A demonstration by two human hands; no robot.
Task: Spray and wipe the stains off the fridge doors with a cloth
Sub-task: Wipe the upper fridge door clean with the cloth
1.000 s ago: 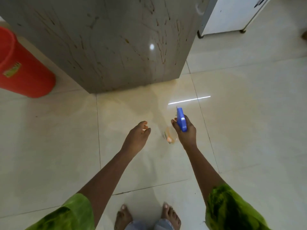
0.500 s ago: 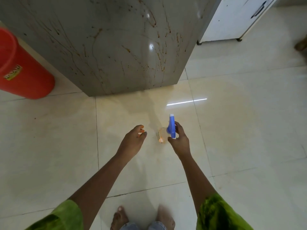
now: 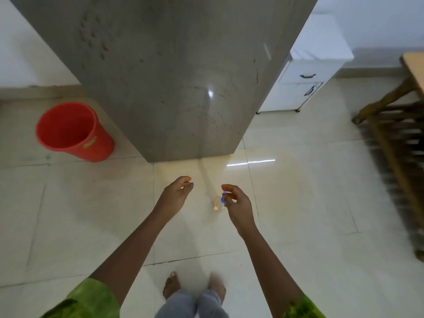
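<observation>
The left hand (image 3: 175, 195) is loose and holds nothing. The spray bottle (image 3: 217, 203) is just beside the right hand (image 3: 237, 204), by its bent fingers; I cannot tell if that hand holds it.

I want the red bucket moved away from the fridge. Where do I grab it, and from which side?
Probably best to take the red bucket by its rim, coming from above on the near side and pinching the wall. It stands upright with its mouth open, and no handle shows.
</observation>
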